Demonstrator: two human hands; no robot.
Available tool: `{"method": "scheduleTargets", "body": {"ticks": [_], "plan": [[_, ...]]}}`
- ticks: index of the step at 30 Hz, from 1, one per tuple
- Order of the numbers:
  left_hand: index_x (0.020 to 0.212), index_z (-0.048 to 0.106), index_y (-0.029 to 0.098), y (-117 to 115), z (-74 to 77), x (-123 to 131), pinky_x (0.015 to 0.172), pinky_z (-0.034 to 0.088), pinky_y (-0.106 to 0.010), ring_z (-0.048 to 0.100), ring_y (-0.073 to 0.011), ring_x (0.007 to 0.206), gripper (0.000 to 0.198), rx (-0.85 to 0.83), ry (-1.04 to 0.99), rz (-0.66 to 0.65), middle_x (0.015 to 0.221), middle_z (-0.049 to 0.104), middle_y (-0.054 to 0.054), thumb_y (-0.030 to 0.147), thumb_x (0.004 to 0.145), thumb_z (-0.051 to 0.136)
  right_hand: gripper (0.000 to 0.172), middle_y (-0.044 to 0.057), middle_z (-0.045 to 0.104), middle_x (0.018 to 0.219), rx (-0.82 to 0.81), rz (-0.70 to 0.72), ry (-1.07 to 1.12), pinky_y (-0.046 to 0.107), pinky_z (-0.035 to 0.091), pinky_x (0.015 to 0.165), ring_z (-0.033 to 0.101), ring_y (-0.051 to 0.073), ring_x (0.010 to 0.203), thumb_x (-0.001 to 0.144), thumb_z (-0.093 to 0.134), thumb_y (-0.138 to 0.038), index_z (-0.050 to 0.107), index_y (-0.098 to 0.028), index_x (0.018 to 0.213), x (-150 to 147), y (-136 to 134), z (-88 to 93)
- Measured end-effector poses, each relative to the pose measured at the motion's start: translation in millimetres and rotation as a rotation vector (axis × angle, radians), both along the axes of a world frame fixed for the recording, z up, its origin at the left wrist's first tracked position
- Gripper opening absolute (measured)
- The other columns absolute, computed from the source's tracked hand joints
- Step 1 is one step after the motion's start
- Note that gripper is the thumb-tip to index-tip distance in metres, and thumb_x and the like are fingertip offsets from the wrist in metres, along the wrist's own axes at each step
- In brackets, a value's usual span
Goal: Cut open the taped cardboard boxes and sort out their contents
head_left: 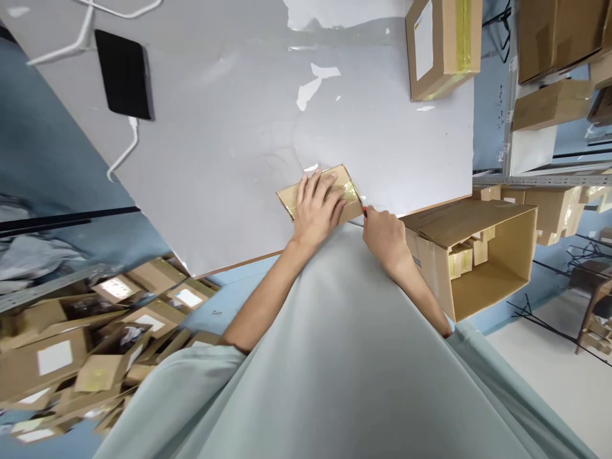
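Right at the table's near edge, a small taped cardboard box lies flat, just in front of the person's body. The left hand rests on top of it, its grip loosely spread, fingers laid across the cardboard and not wrapped around it. The right hand is just beside the box's right end, its grip curled closed around a red object, mostly hidden, whose tip is near the box's corner. Farther off, a black phone lies on the left and a labelled carton stands on the right.
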State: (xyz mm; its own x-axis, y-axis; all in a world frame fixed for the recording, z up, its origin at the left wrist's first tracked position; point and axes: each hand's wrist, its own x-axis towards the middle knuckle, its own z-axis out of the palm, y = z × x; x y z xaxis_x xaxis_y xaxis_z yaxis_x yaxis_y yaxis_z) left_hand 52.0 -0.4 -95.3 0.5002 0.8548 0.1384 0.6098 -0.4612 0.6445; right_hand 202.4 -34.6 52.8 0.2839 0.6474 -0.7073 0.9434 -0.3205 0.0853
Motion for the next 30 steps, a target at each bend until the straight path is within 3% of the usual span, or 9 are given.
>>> {"method": "scheduleTargets", "body": {"ticks": [4,7,11,12,14,19,22,25,30], "plan": [[0.147,0.072,0.035,-3,-0.1,0,0.142,0.028,-0.074,0.046,-0.0389,0.170,0.042,0.005,0.039,0.001,0.165,0.068,-0.012,0.054,0.115,0.053,0.043,0.024,0.083,0.126,-0.055,-0.031,0.026,0.034,0.060,0.091,0.083,0.030,0.119,0.119,0.036,-0.019,0.064,-0.014,0.151,3,-13,-1.5],[0.150,0.070,0.035,-2,-1.9,-3,0.142,0.028,-0.073,0.046,-0.0388,0.170,0.044,-0.019,0.049,0.007,0.166,0.067,-0.012,0.056,0.116,0.051,0.040,0.022,0.084,0.124,-0.041,-0.012,0.067,0.034,0.059,0.088,0.083,0.032,0.115,0.120,0.039,-0.024,0.064,-0.016,0.152,9,-19,13.5],[0.164,0.060,0.032,0,-7.4,-18,0.141,0.032,-0.072,0.047,-0.0410,0.169,0.062,-0.037,0.065,0.087,0.172,0.060,-0.018,0.064,0.111,0.056,0.042,0.013,0.087,0.115,0.154,-0.025,0.202,0.034,0.056,0.085,0.083,0.032,0.103,0.122,0.044,-0.035,0.062,-0.025,0.159,38,-25,30.4],[0.167,0.057,0.031,0,-9.3,-24,0.140,0.032,-0.071,0.047,-0.0419,0.169,0.069,-0.036,0.073,0.109,0.173,0.058,-0.020,0.068,0.110,0.057,0.043,0.012,0.087,0.114,0.232,-0.055,0.243,0.033,0.055,0.085,0.083,0.031,0.101,0.122,0.043,-0.039,0.062,-0.026,0.159,50,-23,22.8],[0.172,0.052,0.028,-3,-13.6,-38,0.141,0.031,-0.071,0.045,-0.0434,0.170,0.080,-0.036,0.091,0.140,0.176,0.054,-0.022,0.075,0.107,0.056,0.044,0.013,0.087,0.115,0.372,-0.136,0.334,0.033,0.055,0.087,0.082,0.030,0.103,0.122,0.044,-0.046,0.067,-0.023,0.152,75,-13,-14.5],[0.174,0.048,0.022,-16,-25.7,-87,0.143,0.028,-0.068,0.042,-0.0430,0.172,0.092,-0.047,0.097,0.216,0.176,0.053,-0.025,0.084,0.107,0.040,0.039,0.013,0.084,0.108,0.299,-0.475,0.721,0.027,0.057,0.080,0.078,0.018,0.086,0.120,0.048,-0.046,0.071,-0.015,0.118,97,31,-171.9],[0.172,0.051,0.019,-27,-27.9,-118,0.143,0.027,-0.069,0.041,-0.0434,0.172,0.098,-0.062,0.049,0.256,0.175,0.053,-0.026,0.089,0.106,0.035,0.037,0.007,0.077,0.098,0.303,-0.638,0.865,0.030,0.062,0.083,0.076,0.020,0.089,0.112,0.063,-0.056,0.067,-0.020,0.104,77,41,-229.9],[0.169,0.057,0.025,-41,-21.5,-132,0.145,0.023,-0.066,0.036,-0.0421,0.175,0.094,-0.092,0.009,0.352,0.180,0.049,-0.021,0.091,0.105,0.039,0.041,0.002,0.070,0.088,0.332,-0.605,0.963,0.037,0.062,0.089,0.070,0.022,0.091,0.106,0.065,-0.062,0.061,-0.024,0.091,55,37,-243.5],[0.173,0.055,0.031,-63,-7.4,-113,0.147,0.025,-0.057,0.036,-0.0343,0.176,0.084,-0.090,-0.189,0.577,0.184,0.047,-0.011,0.084,0.112,0.031,0.051,0.002,0.065,0.085,0.448,-0.404,0.958,0.039,0.057,0.089,0.062,0.024,0.089,0.103,0.051,-0.074,0.052,-0.027,0.084,41,22,-220.8]]}}
